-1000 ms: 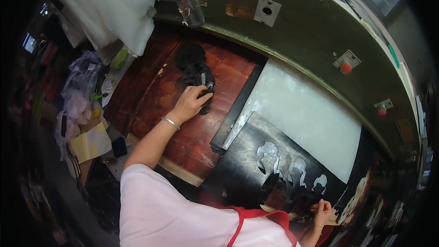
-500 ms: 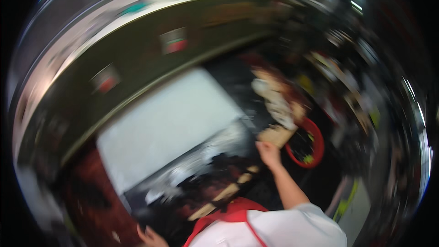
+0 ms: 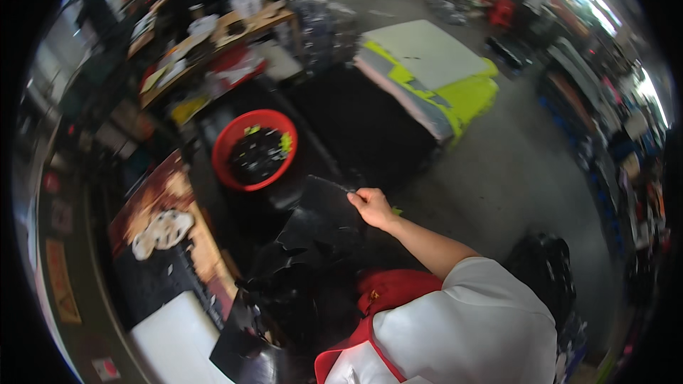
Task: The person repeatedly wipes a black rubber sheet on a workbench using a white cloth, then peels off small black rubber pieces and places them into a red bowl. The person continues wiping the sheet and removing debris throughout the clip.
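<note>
Black sheet material (image 3: 324, 217) hung pinched in the right hand (image 3: 371, 206) (fingers closed on its edge) beside a red basin (image 3: 226, 144).

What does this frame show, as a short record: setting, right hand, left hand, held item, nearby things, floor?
setting: cluttered workshop seen from above, wide fisheye view
right hand: right hand extended forward, fingers pinching the edge of a black sheet
left hand: not in view
held item: thin dark sheet with cut-out, ragged lower edges, hanging in front of the red apron
nearby things: red basin holding black scraps with some green bits, just beyond the sheet; white board on the workbench at lower left; stack of white and yellow-green sheets farther off
floor: grey concrete
</note>
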`<state>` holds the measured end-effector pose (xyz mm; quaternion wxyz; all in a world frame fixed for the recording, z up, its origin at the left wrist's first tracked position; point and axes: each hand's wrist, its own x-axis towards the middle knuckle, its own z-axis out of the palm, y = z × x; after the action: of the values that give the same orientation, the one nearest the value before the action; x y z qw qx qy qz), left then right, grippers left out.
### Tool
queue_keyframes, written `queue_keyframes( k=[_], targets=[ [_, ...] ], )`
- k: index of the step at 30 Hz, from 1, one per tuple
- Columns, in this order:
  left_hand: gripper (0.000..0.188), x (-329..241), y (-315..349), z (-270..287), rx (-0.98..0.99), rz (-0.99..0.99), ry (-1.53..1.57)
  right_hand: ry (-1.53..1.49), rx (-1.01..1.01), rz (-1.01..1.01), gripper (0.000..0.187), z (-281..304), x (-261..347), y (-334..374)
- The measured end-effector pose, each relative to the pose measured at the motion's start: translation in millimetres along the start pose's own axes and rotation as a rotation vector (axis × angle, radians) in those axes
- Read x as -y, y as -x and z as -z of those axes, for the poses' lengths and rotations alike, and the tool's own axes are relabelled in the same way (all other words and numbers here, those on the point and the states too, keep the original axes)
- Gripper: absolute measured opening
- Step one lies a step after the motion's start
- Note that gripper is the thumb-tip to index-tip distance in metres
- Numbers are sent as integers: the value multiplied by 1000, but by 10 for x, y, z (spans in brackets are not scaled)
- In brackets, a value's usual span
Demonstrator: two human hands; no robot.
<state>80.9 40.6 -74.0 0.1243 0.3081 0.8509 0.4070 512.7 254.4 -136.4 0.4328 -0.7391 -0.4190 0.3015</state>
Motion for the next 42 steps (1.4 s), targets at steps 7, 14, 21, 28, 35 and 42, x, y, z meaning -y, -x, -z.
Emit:
queue_keyframes(
  k=[7,14,21,28,35,42],
  targets=[
    [51,-1046,-49,-1524,384,-427,338,77,-587,128,41,2188,-304,-129],
    [57,-2289,1493,-2656,654,-786,428,-170,-1156,38,39,4768,-1012,1055],
    [26,-3519,4757,-3132,1363,-1167,724,-209,-1824,-128,30,6807,-1822,3734],
    [13,-3994,8208,-3017,2191,-1296,882,496,-2345,251,29,7110,-1266,6153],
    [21,-2855,10539,-3272,2538,-1258,407,501,-2385,-825,23,5522,-2593,6849],
    [35,-1244,8733,-5089,1988,-2235,-482,-162,-856,-1601,64,3629,-4301,5633]
  ],
)
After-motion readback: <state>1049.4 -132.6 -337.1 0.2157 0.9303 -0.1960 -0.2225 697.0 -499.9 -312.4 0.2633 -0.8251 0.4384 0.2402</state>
